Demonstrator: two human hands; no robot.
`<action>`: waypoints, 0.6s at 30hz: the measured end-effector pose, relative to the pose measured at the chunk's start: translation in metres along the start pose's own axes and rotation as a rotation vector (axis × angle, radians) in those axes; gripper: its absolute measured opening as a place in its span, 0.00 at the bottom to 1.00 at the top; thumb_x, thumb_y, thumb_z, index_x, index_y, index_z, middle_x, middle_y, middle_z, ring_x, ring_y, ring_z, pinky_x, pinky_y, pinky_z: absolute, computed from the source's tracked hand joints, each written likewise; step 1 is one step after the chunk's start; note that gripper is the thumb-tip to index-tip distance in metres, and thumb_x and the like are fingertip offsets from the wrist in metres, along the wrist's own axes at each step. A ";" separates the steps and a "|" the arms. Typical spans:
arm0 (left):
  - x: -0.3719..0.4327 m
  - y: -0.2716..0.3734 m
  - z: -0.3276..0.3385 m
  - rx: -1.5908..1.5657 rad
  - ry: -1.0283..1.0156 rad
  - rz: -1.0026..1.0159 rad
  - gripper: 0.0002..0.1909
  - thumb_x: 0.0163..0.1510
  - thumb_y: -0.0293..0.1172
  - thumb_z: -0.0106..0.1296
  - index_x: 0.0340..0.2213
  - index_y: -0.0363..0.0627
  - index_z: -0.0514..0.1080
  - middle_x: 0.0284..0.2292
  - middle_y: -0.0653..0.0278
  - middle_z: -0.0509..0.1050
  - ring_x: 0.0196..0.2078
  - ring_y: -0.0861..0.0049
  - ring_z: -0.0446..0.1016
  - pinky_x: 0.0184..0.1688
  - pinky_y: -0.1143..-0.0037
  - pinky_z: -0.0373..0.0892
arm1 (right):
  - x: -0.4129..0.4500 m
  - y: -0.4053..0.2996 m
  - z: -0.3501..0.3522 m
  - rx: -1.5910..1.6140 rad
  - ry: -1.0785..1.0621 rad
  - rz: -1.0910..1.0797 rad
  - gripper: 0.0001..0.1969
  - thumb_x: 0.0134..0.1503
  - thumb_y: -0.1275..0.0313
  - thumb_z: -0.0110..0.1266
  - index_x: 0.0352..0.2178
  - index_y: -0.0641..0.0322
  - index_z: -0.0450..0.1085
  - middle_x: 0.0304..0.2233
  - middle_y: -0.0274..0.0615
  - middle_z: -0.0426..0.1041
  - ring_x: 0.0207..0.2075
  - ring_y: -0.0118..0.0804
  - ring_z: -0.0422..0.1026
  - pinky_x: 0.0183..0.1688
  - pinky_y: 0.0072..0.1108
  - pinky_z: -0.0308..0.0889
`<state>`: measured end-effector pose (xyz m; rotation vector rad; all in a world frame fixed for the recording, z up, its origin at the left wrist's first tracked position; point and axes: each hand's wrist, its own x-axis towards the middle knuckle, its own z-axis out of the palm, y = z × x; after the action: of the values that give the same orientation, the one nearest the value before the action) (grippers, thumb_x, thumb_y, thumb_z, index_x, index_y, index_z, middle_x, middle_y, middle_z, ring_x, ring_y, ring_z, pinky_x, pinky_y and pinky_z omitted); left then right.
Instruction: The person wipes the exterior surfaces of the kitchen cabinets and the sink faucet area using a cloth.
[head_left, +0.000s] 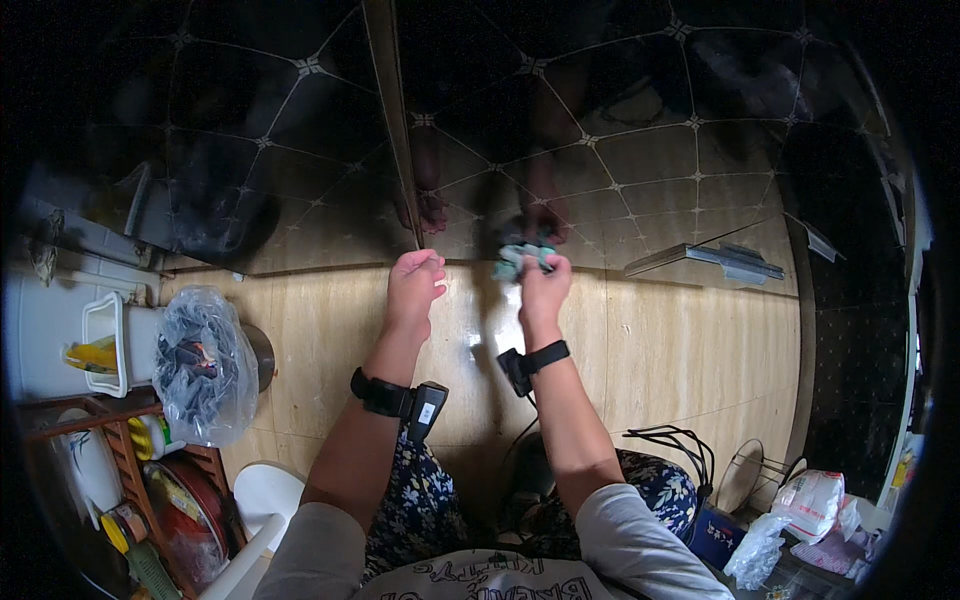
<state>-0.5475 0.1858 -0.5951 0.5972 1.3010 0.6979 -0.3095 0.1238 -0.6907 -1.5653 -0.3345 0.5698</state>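
Observation:
Before me stand glossy black cabinet doors (465, 82) with a pale diamond-line pattern, mirroring my arms and the floor. The tan edge (391, 105) of one door runs down to my left hand (414, 289), whose curled fingers close on its lower corner. In my right hand (544, 289) is a bunched green and grey cloth (514, 261), slightly blurred, at the bottom of the neighbouring door. Whether the cloth presses on the door surface is hard to tell. Black straps with small devices circle both wrists.
Beige floor tiles (675, 345) lie below. At left are a bin lined with clear plastic (206, 367), a white container (106, 341) and a wooden rack (124, 465). A metal handle (720, 262) juts out at right. Plastic bags (810, 502) and a wire rack (739, 472) sit lower right.

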 end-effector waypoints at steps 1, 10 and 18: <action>0.005 -0.002 -0.002 -0.009 0.012 0.015 0.21 0.85 0.36 0.63 0.71 0.42 0.80 0.65 0.58 0.89 0.65 0.64 0.86 0.68 0.58 0.83 | -0.011 0.000 0.013 -0.056 -0.020 -0.040 0.14 0.72 0.85 0.74 0.52 0.64 0.76 0.47 0.44 0.86 0.45 0.36 0.85 0.48 0.33 0.85; 0.001 0.002 0.024 -0.100 -0.085 -0.047 0.32 0.87 0.35 0.59 0.81 0.33 0.70 0.78 0.42 0.78 0.80 0.50 0.79 0.82 0.54 0.75 | 0.074 0.024 -0.092 0.045 0.129 0.010 0.12 0.71 0.84 0.73 0.51 0.62 0.78 0.47 0.43 0.86 0.42 0.32 0.83 0.46 0.33 0.83; 0.012 -0.012 0.042 -1.013 -0.418 -0.299 0.51 0.92 0.44 0.44 0.92 0.26 0.29 0.92 0.25 0.42 0.94 0.31 0.52 0.97 0.42 0.55 | -0.007 -0.024 -0.024 0.102 -0.005 0.244 0.22 0.78 0.82 0.67 0.69 0.74 0.75 0.62 0.54 0.87 0.60 0.47 0.87 0.65 0.38 0.85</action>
<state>-0.5031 0.1863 -0.6044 -0.2715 0.5036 0.8181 -0.2997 0.1020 -0.6657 -1.5158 -0.1163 0.7683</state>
